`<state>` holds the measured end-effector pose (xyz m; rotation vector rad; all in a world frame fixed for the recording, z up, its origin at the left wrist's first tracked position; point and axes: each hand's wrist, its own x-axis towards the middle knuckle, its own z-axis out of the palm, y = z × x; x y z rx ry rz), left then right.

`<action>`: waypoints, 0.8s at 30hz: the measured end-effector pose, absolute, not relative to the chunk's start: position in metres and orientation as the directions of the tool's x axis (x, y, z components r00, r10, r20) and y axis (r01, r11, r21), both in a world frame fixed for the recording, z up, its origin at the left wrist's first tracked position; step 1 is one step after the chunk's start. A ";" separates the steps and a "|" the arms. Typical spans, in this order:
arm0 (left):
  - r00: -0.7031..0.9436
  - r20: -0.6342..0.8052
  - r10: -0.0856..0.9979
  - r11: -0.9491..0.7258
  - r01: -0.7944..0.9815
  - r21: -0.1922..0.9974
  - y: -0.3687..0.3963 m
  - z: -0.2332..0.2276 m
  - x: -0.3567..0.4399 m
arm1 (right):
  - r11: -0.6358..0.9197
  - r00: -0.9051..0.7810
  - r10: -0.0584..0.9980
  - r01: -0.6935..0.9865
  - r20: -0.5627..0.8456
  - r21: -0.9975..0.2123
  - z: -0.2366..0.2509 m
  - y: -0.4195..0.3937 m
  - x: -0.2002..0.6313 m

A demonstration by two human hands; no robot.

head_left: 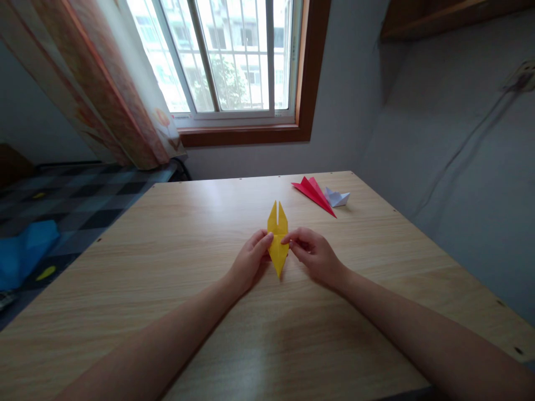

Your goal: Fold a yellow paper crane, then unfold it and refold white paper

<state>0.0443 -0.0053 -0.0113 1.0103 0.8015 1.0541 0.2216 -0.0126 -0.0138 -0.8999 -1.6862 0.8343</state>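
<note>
In the head view, the yellow folded paper (278, 259) is over the middle of the bench (188, 234), two narrow points facing away and one toward the person. Of the hands, the left hand (253, 252) grasps its left edge, thumb on the front; the right hand (314, 249) touches the right edge with a fingertip, whether pinching I cannot tell. It looks light, crisp along creases, easily bent; the layered middle likely offers the safest hold, the slim tips the weakest.
</note>
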 end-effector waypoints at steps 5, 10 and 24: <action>0.313 -0.078 0.947 0.189 -0.342 0.920 -0.008 -0.007 0.045 | 0.481 -0.227 0.870 0.206 0.437 -0.852 -0.014 -0.013 0.223; 0.304 -0.078 0.949 0.189 -0.357 0.915 -0.008 -0.009 0.045 | 0.477 -0.226 0.873 0.210 0.433 -0.853 -0.014 -0.013 0.222; 0.320 -0.032 0.947 0.136 -0.307 0.942 -0.009 -0.010 0.046 | 0.333 -0.114 0.937 0.021 0.329 -0.943 -0.019 -0.010 0.222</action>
